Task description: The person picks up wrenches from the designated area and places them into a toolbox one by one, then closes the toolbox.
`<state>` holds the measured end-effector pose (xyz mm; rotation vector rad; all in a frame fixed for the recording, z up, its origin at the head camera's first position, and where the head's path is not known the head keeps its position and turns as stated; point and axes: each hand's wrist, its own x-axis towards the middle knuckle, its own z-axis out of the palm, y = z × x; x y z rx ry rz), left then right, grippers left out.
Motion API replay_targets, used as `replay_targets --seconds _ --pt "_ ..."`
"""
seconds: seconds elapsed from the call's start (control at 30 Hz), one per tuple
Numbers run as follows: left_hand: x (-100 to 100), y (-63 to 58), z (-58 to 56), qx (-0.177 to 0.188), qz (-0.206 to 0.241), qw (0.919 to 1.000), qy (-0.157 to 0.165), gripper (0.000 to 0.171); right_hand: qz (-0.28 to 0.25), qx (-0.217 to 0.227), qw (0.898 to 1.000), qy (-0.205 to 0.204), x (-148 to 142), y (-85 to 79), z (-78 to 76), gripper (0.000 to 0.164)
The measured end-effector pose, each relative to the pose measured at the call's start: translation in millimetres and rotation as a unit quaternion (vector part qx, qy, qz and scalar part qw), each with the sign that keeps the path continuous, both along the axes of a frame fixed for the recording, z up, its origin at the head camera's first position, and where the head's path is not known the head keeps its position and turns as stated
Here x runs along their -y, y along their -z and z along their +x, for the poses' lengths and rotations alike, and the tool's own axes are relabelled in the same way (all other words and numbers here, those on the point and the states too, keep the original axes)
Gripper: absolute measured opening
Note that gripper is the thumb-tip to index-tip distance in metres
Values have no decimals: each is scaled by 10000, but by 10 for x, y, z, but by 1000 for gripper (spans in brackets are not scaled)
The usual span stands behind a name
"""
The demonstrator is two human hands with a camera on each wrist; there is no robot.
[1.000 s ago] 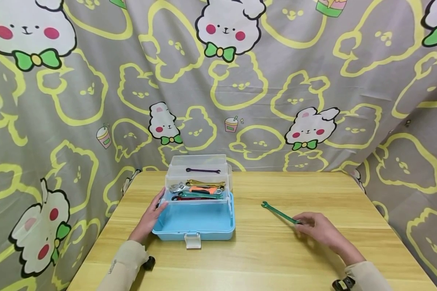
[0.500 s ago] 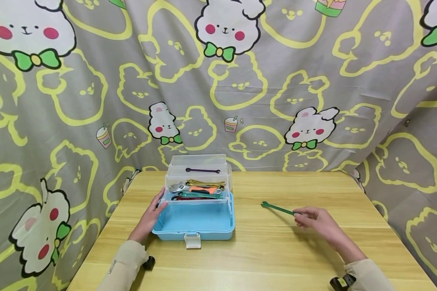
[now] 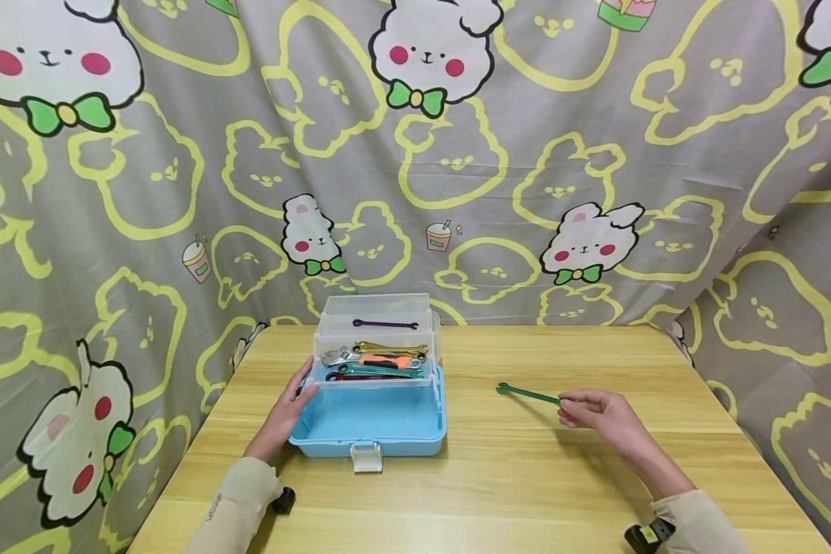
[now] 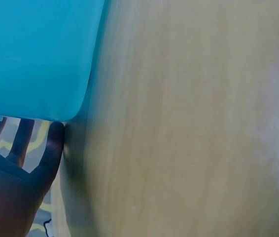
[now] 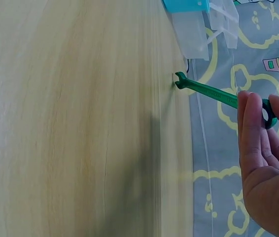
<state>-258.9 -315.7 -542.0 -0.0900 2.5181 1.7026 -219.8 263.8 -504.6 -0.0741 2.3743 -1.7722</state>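
My right hand (image 3: 605, 419) pinches a green combination wrench (image 3: 529, 395) by its ring end, between thumb and fingers. Its open-jaw end points left, low over the table; whether it touches the wood I cannot tell. The right wrist view shows the wrench (image 5: 208, 92) sloping away from the fingertips. At the left, my left hand (image 3: 284, 419) rests against the side of an opened blue toolbox (image 3: 332, 447); in the left wrist view its fingers (image 4: 53, 145) are extended against the blue wall.
Raised clear trays of the toolbox hold a purple wrench (image 3: 385, 324), gold wrenches (image 3: 391, 349), an orange-handled tool (image 3: 388, 361), another green wrench (image 3: 381, 372) and a red wrench (image 3: 370, 378). A white latch (image 3: 367, 458) hangs at the front. A patterned curtain (image 3: 485, 177) closes off the back.
My right hand has raised the ring end of the green wrench, so the wrench has swung from a steep slant to a flatter one. The left hand and toolbox have stayed put.
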Motion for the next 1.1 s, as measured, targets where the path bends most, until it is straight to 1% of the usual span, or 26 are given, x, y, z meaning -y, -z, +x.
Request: replay_targets --seconds 0.1,0.27,0.4,0.5,0.67,0.8,0.93,1.1 --pt "-4 -4 7 25 -29 10000 -28 69 -31 -46 10000 46 14 -6 -3 50" --pt "-2 -20 0 98 -100 9999 10 68 -139 -136 9998 -26 5 -17 -4 52" --pt "-3 -48 -10 219 -57 9997 23 68 -445 -354 9983 -105 -6 -16 -6 52" --pt "-7 -46 -4 176 -76 9998 21 69 -664 -472 9966 -108 -10 -11 -9 52" --pt "1 -2 -4 37 -158 9999 -3 69 -718 -545 9958 -168 -11 -18 -10 51" --pt "6 9 -6 23 -145 9999 -9 69 -819 -558 9949 -177 -4 -21 -6 52" --pt "12 10 -12 4 -139 9999 5 68 -1043 -585 9926 -193 1 -7 -8 51" --pt "14 6 -14 92 -159 9998 -8 67 -1314 -638 9890 -223 5 16 -17 51"
